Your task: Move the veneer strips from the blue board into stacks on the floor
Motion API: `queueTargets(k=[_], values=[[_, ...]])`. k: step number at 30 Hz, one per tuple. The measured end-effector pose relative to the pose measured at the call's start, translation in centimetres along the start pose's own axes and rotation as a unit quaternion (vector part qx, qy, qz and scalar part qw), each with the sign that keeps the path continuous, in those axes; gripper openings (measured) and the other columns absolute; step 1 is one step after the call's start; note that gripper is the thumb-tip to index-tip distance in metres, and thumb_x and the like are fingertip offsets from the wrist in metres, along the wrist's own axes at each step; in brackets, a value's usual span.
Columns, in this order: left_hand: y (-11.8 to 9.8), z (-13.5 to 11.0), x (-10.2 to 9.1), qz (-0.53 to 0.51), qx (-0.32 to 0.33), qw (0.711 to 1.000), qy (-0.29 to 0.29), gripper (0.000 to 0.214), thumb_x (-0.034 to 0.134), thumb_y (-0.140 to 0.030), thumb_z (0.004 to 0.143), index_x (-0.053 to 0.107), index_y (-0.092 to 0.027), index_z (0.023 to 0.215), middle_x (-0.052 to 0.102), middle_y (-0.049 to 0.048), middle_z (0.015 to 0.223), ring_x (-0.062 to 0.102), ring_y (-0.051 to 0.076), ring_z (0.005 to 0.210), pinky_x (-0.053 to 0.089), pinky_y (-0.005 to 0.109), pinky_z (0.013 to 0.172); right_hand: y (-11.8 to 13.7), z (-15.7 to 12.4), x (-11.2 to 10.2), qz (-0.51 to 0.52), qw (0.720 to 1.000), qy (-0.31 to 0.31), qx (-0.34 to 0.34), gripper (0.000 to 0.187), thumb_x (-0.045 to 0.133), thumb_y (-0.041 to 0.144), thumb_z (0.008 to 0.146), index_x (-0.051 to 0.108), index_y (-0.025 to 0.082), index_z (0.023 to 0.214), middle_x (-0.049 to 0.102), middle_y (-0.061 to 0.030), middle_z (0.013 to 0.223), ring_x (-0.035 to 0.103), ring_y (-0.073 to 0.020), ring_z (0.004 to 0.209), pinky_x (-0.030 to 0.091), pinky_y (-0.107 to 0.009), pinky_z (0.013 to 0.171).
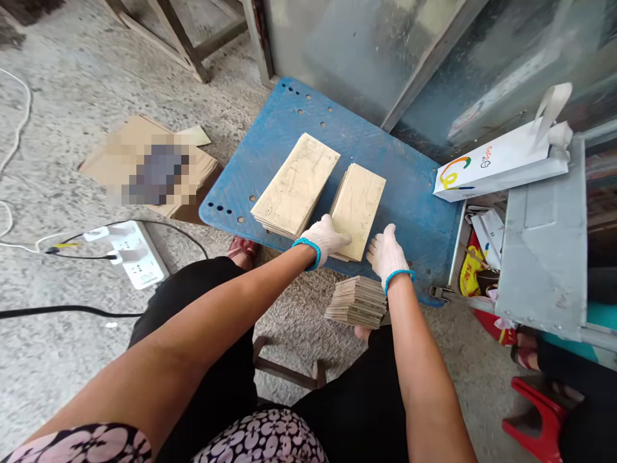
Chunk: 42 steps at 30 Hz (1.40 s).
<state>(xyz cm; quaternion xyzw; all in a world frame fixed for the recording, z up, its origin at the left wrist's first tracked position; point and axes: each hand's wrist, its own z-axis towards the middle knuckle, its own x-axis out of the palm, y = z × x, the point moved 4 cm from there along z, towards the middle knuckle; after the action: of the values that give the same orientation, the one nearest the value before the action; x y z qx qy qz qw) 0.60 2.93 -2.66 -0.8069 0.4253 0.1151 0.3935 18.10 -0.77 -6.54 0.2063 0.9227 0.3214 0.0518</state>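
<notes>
Two gloved hands, left (pixel 325 238) and right (pixel 387 254), grip released, flat against the smaller plywood stack (pixel 357 207)

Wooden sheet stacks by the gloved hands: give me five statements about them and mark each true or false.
1. Two stacks of thin wooden sheets lie on the blue platform. True: the larger stack and the smaller stack lie side by side.
2. The left hand rests on the near end of the smaller stack. True.
3. The right hand grips the white paper bag. False: it lies flat on the platform by the smaller stack; the bag sits apart, on the right.
4. A third stack lies on the floor below the right hand. True.
5. Both hands are bare. False: both wear white gloves with blue cuffs.
</notes>
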Motion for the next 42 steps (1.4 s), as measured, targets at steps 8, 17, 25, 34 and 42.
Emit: queueTargets(k=[8, 17, 25, 34, 42], values=[[-0.2, 1.2, 0.1, -0.058, 0.004, 0.998, -0.009, 0.052, 0.060, -0.047, 0.072, 0.052, -0.015, 0.113, 0.062, 0.0138, 0.118, 0.061, 0.027, 0.106, 0.049, 0.031, 0.080, 1.5, -1.5, 2.9, 0.022, 0.998, 0.064, 0.001, 0.062, 0.022, 0.067, 0.090, 0.062, 0.022, 0.103, 0.071, -0.0081, 0.105, 0.058, -0.0215, 0.116, 0.043, -0.044, 0.103], [0.7, 2.6, 0.8, -0.077, 0.009, 0.997, -0.018, 0.050, 0.063, -0.043, 0.069, 0.057, -0.017, 0.111, 0.065, 0.0128, 0.115, 0.062, 0.028, 0.104, 0.050, 0.031, 0.076, 2.2, -2.4, 4.1, 0.017, 0.997, 0.071, -0.003, 0.064, 0.018, 0.063, 0.092, 0.067, 0.022, 0.098, 0.073, -0.0082, 0.095, 0.060, -0.0220, 0.113, 0.046, -0.044, 0.101], [0.7, 2.6, 0.8, -0.103, 0.015, 0.994, -0.021, 0.048, 0.067, -0.039, 0.067, 0.060, -0.017, 0.109, 0.067, 0.0115, 0.108, 0.061, 0.027, 0.104, 0.049, 0.031, 0.078, 2.1, -2.2, 3.6, 0.042, 0.997, 0.064, -0.001, 0.066, 0.021, 0.064, 0.093, 0.063, 0.017, 0.110, 0.073, -0.0103, 0.096, 0.062, -0.0214, 0.110, 0.049, -0.043, 0.099], [0.5, 1.6, 0.5, -0.102, 0.014, 0.995, -0.015, 0.042, 0.065, -0.040, 0.070, 0.059, -0.017, 0.105, 0.067, 0.0102, 0.105, 0.063, 0.025, 0.096, 0.049, 0.030, 0.073, 2.2, -2.3, 3.8, 0.044, 0.996, 0.079, 0.007, 0.067, 0.021, 0.065, 0.093, 0.061, 0.017, 0.115, 0.072, -0.0099, 0.099, 0.062, -0.0213, 0.110, 0.048, -0.044, 0.100], [0.6, 1.5, 0.5, -0.137, 0.018, 0.990, -0.003, 0.045, 0.068, -0.038, 0.067, 0.060, -0.018, 0.107, 0.068, 0.0103, 0.104, 0.061, 0.028, 0.102, 0.050, 0.032, 0.077, 2.1, -1.9, 3.2, 0.020, 0.997, 0.072, -0.017, 0.071, 0.023, 0.071, 0.089, 0.063, 0.016, 0.108, 0.072, -0.0115, 0.096, 0.061, -0.0240, 0.110, 0.049, -0.046, 0.097]])
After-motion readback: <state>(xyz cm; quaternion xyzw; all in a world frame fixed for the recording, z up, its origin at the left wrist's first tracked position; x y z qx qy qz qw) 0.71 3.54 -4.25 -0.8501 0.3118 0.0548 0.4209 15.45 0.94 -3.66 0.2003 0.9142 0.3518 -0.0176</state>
